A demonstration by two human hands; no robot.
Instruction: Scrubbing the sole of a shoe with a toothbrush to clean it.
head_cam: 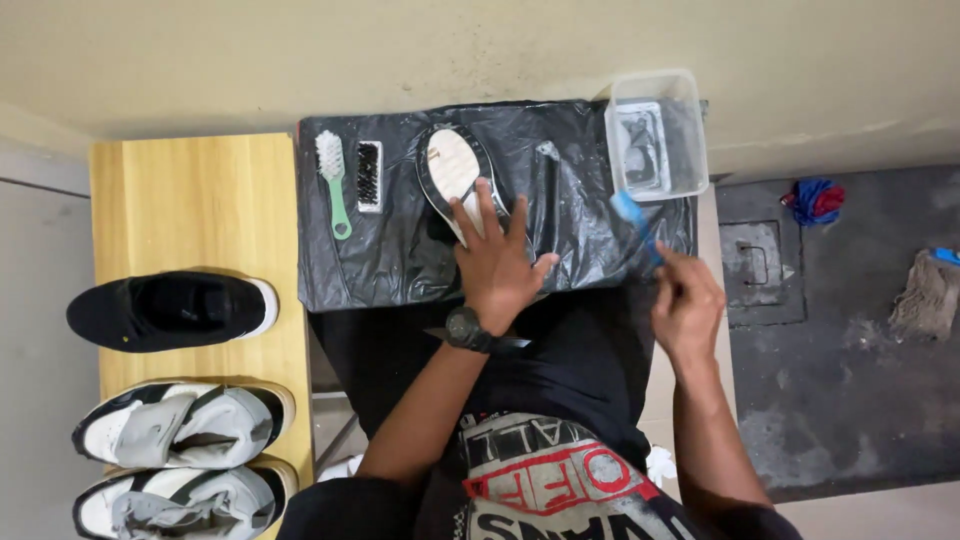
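Observation:
My left hand [497, 258] presses flat on the heel end of an upturned shoe [455, 170] with a pale sole and black rim, which lies on a black plastic sheet [390, 250]. A dark watch sits on that wrist. My right hand [685, 300] grips a blue toothbrush [632, 219], its head pointing up toward a clear plastic tub [690, 130] at the sheet's back right corner. The brush hangs just below the tub, apart from the shoe.
A green-handled white brush [333, 180] and a small black-bristled brush [368, 175] lie on the sheet's left part. On the wooden bench [200, 190] stand a black shoe [170, 310] and two white-and-black shoes [180, 425]. Rags [815, 200] lie on the dark floor at right.

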